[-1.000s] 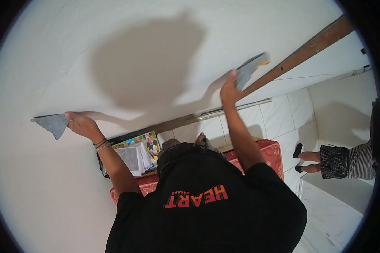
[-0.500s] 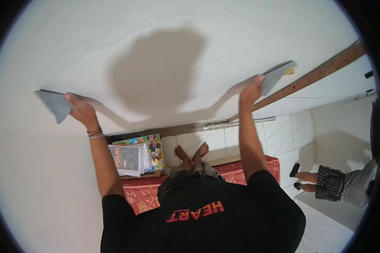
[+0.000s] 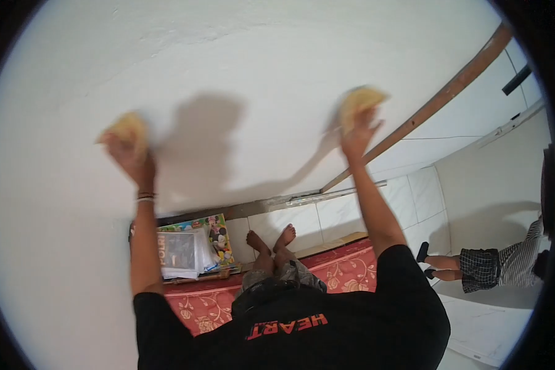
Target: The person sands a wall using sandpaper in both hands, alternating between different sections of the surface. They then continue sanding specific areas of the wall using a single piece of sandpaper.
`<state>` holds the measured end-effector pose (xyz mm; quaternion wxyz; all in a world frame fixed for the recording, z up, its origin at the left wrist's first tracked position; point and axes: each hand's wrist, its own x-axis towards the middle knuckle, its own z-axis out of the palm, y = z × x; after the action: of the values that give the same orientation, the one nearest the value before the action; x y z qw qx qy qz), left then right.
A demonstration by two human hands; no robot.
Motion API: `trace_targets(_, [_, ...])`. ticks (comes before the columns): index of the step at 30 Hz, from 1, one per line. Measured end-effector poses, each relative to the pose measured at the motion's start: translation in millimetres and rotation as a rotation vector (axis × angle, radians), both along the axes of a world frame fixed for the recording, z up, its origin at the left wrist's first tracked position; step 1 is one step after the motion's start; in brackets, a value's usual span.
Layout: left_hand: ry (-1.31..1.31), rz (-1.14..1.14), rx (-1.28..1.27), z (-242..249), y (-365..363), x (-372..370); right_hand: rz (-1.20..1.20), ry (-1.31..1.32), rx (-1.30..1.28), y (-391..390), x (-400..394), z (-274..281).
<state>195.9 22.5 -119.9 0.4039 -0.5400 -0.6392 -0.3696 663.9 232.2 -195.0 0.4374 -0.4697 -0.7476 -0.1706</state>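
My left hand [image 3: 126, 153] lies against a sheet of sandpaper [image 3: 131, 126] at the white wall [image 3: 277, 68]. The sheet's yellow backing faces me, and motion blurs both hand and sheet. To the right, my right hand [image 3: 359, 139] holds a second sheet of sandpaper [image 3: 357, 102] at the wall, also yellow side toward me. Its thumb stands out from the fingers, which lie over the sheet. The grey sides of both sheets are turned away from view.
A wooden beam [image 3: 435, 102] slants across the right side. Below are a red patterned cushion [image 3: 345, 271], a pile of papers and books [image 3: 188, 251] and the tiled floor [image 3: 345, 213]. Another person [image 3: 496, 268] stands at the far right.
Both sheets have turned from grey side showing to yellow side showing. My left hand has moved right and my right hand slightly left, so they are closer together. The view has shifted.
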Motion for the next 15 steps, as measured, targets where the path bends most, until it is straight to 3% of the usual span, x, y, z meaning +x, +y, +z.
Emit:
trace_targets(1, [-0.061,0.043,0.145,23.6,-9.5,-13.0,-0.218,0.059,0.026,4.6,20.1,40.2])
trace_targets(2, [-0.117,0.086,0.287,57.5,-18.6,-18.4,-0.195,0.378,0.050,4.7,26.3,84.4])
trace_targets(3, [-0.125,0.114,0.363,88.2,-15.2,-20.0,-0.283,0.160,0.259,28.3,41.8,113.3])
trace_targets(4, [-0.132,0.146,0.446,110.1,-11.9,-21.6,-0.148,0.332,0.253,43.0,36.8,141.2])
trace_targets(5, [-0.318,0.103,0.313,118.4,-2.6,-28.0,-0.071,0.468,0.261,50.0,22.7,168.9])
trace_targets(7, [-0.322,-0.079,0.376,126.7,30.6,8.5,0.063,0.605,0.353,41.4,-29.2,189.5])
trace_targets(8, [-0.133,-0.213,0.578,129.4,53.2,69.1,0.162,0.550,0.439,28.0,-59.4,182.0])
trace_targets(10, [0.158,0.140,0.101,100.5,50.7,118.1,0.255,0.197,0.380,-3.5,-100.5,113.5])
trace_targets(12, [-0.212,-0.130,0.240,52.9,50.8,87.4,0.295,-0.200,0.230,-29.5,-79.1,65.6])
trace_targets(13, [-0.045,0.076,0.189,42.7,32.4,59.7,0.258,-0.180,0.242,-17.4,-54.6,48.0])
trace_targets(15, [-0.290,0.121,0.364,35.5,4.5,-6.4,0.136,-0.156,0.237,10.7,16.4,46.1])
